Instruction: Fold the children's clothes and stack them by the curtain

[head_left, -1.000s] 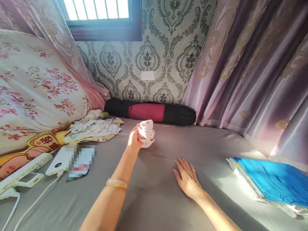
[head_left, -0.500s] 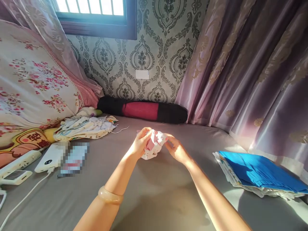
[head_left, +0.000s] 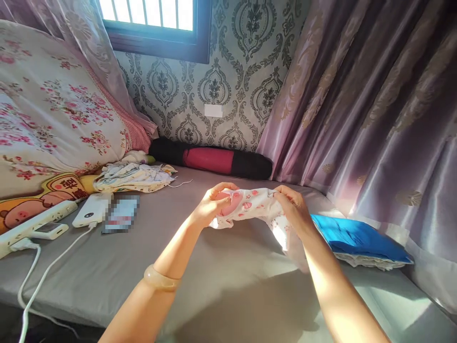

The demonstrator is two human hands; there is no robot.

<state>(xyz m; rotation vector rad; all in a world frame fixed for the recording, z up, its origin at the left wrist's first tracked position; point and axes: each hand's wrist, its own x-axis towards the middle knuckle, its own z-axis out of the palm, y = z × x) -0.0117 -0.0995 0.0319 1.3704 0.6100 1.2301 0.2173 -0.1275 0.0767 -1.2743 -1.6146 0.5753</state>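
Note:
A small white garment with pink and red prints (head_left: 259, 204) is stretched between my two hands above the grey bed sheet. My left hand (head_left: 210, 205) pinches its left end, by a pink patch. At the other end, my right hand (head_left: 293, 205) has thumb and fingers closed on the cloth, and a part of the garment hangs down beneath that hand. The garment's exact kind cannot be made out. A pale bangle (head_left: 161, 279) circles my left forearm.
A blue folded cloth pile (head_left: 360, 240) lies at right. Crumpled baby clothes (head_left: 135, 177), a white power bank (head_left: 93, 209), a power strip (head_left: 39, 224) with cables and a blurred packet (head_left: 120, 214) lie at left. A black and red roll bag (head_left: 210, 159) rests against the wall.
My right hand has moved to the right, drawing the bunched garment out wide between both hands. Part of it now hangs down at the right. The view has shifted slightly.

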